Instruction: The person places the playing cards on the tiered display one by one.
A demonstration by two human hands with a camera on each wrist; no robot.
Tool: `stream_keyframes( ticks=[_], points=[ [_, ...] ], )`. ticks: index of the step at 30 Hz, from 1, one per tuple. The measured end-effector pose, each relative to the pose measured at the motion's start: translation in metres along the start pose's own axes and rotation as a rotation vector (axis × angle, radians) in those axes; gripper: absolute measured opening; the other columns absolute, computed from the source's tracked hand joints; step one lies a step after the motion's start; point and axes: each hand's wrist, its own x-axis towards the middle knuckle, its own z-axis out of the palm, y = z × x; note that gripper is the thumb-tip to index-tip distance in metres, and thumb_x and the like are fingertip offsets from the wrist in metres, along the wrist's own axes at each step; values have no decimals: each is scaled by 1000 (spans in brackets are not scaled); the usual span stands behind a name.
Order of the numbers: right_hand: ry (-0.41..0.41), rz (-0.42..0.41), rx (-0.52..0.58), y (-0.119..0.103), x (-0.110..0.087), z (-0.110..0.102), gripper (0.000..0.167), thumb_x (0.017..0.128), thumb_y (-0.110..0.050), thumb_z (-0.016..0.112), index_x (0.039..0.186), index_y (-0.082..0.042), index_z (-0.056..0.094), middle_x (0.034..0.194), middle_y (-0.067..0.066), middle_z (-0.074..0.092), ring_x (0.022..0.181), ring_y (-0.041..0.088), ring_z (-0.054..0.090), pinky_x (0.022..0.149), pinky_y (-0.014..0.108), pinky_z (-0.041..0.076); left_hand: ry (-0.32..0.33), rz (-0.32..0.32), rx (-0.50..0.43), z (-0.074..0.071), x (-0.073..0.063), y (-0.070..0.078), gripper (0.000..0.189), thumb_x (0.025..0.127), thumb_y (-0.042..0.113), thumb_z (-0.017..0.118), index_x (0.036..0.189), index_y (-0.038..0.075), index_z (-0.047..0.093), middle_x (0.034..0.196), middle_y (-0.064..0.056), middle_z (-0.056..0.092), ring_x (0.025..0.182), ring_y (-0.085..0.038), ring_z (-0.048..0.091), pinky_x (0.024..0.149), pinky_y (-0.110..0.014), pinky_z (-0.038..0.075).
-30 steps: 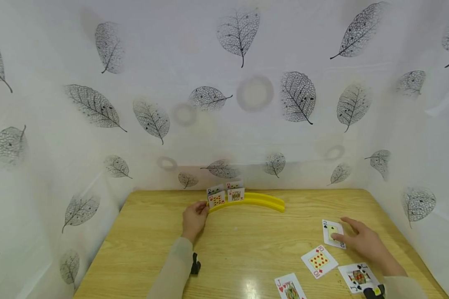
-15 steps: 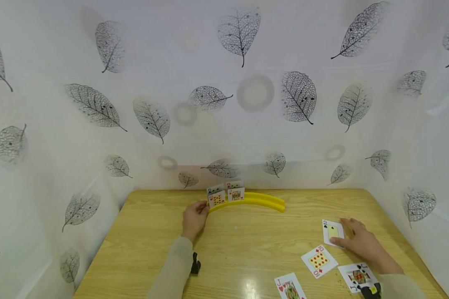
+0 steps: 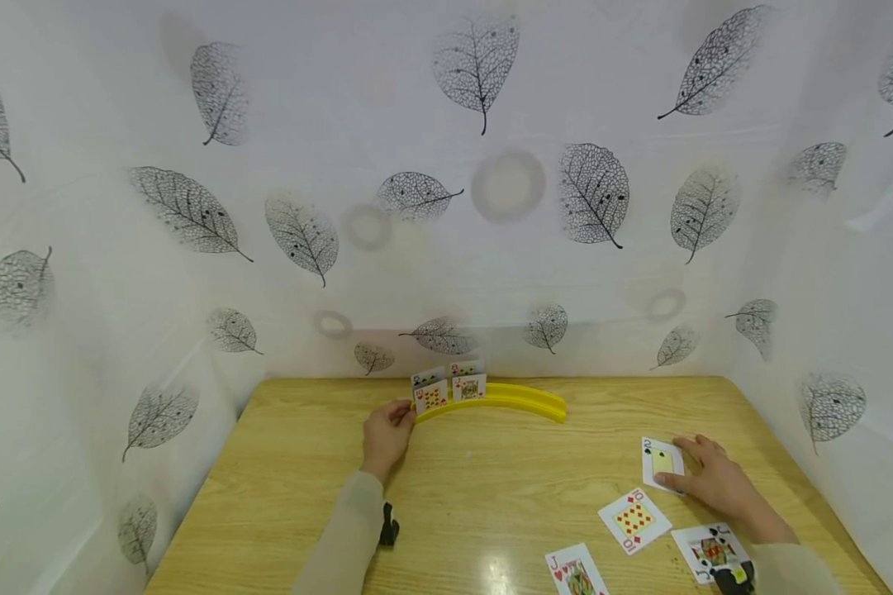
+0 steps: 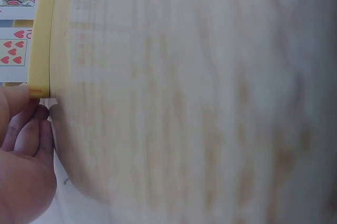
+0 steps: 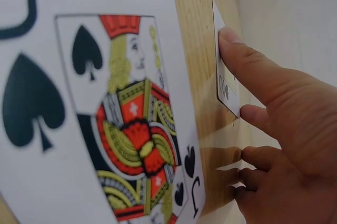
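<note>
In the head view my left hand is at the left end of a yellow curved card holder. The left wrist view shows the thumb on the holder's end, the other fingers curled beside it. Several playing cards stand in the holder in two rows, a ten of hearts and a jack of diamonds in front. At the right, my right hand lies over a two of spades on the table. Its thumb presses the card's face; the other fingertips reach the card's edge and the tabletop.
Face up on the wooden table lie a ten of diamonds, a jack of spades partly under the right wrist, and a jack of hearts at the front. A white leaf-print sheet hangs round the table's back and sides.
My right hand has shifted slightly left, its fingers drawing closer to the two of spades. The left hand, the holder and the cards stay in place.
</note>
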Motion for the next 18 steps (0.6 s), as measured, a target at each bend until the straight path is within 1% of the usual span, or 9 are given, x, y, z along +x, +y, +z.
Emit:
stream_keyframes(
  ticks=[3,7,10,18],
  points=[
    [4,6,-3,1,0,1,95,92,-54,76,151,12,41,151,56,22,130,83,25,98,92,31,-7,-1,-2,0,1,-1,20,98,6,72,118,2,77,111,-16,79,107,-32,76,93,-43,64],
    [8,1,0,1,0,1,95,92,-54,76,151,12,42,151,56,22,131,82,25,98,92,31,-16,-27,-9,0,1,-1,22,98,7,73,119,3,77,113,-15,79,109,-31,76,95,-43,64],
    [7,-4,8,0,0,1,94,92,-53,77,151,12,42,151,56,21,132,82,24,98,92,30,-18,-32,-13,0,2,-1,22,98,7,73,119,2,77,113,-16,79,109,-31,76,96,-44,64],
    [10,-3,10,-1,0,0,92,92,-52,77,151,11,44,151,56,21,133,82,22,98,92,30,-13,-8,-20,0,0,-1,21,99,6,72,118,1,77,112,-17,79,108,-32,76,94,-43,64]
  ],
)
